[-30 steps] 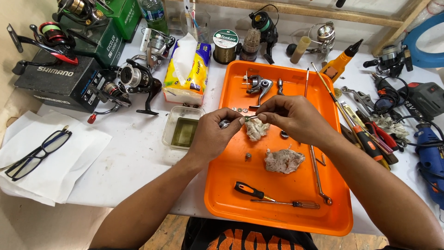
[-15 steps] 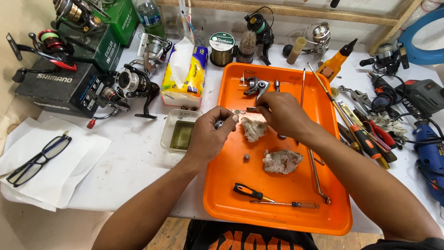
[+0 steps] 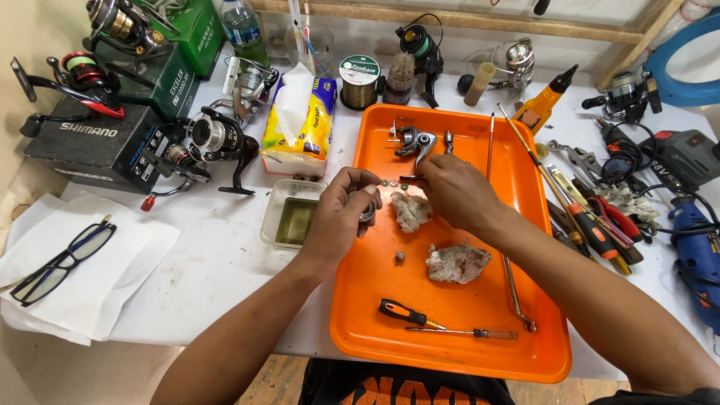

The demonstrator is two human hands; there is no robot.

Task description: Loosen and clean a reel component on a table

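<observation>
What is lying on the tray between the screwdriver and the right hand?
In the head view, a crumpled rag lies on the tray between the screwdriver and the right hand.

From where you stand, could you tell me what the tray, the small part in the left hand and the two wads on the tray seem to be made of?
Tray: probably plastic; uniform bright orange, smooth, faintly glossy, with a moulded rim.
Small part in the left hand: likely metal; dark and round, but too small to be sure.
Two wads: crumpled tissue or cloth, matte, off-white with grey-brown stains.
</observation>
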